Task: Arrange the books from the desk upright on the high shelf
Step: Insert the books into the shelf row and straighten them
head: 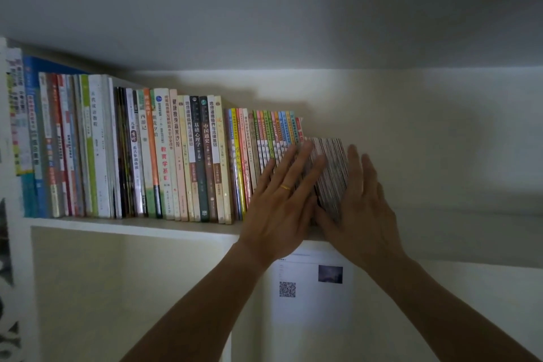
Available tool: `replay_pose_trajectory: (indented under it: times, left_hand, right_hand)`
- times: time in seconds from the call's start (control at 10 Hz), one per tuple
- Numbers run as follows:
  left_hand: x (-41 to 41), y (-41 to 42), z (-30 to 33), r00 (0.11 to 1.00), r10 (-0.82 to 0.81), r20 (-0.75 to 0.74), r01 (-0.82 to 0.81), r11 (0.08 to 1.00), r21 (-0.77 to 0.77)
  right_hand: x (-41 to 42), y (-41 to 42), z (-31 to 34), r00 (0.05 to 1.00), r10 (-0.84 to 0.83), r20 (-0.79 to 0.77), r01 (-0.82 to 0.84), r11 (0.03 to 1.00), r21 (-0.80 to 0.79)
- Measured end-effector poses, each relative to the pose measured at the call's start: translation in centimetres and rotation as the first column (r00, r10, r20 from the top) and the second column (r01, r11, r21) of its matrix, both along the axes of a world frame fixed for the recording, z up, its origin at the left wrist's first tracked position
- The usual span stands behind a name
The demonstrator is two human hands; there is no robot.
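White sheet (311,297) with a QR code (287,289) and a small dark picture (330,274), posted below the shelf.

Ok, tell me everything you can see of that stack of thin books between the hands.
The stack of thin books is a tight bundle of slim volumes with reddish, striped-looking spines, blurred so no titles read. It stands on the shelf at the right end of the row, leaning left. The left hand lies flat across its front, and the right hand presses its right side with straight fingers.

Head view, close, facing shelf (132,228)
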State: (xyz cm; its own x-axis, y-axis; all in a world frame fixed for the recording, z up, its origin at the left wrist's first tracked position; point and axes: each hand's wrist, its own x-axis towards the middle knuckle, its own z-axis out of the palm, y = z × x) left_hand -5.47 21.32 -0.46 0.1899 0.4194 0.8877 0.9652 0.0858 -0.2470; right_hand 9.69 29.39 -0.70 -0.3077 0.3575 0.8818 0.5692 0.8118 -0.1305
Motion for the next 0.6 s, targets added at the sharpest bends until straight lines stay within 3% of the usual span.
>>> replay_pose_trajectory:
  times: [0.1,0.3,0.5,0.6]
  left_hand:
    - [-0.1,0.1,0.0,0.999,0.033,-0.023,-0.033,0.999,-0.008]
    - [0.0,0.1,-0.1,0.998,0.058,-0.034,-0.058,0.998,-0.005]
    - [-1.1,-3.2,-1.3,0.997,0.076,0.023,-0.077,0.997,0.021]
    - [-3.1,-6.2,-3.1,0.99,0.117,0.081,-0.125,0.986,0.107]
  right_hand:
    - [-0.2,0.7,-0.2,0.995,0.077,0.063,-0.083,0.991,0.101]
    - [-0.3,0.9,-0.3,0.981,0.148,0.124,-0.148,0.989,-0.014]
    - [2.4,-0.6,-2.0,0.995,0.079,0.055,-0.081,0.995,0.049]
    - [4.0,-1.0,-4.2,1.0,-0.011,0.005,0.011,0.997,0.078]
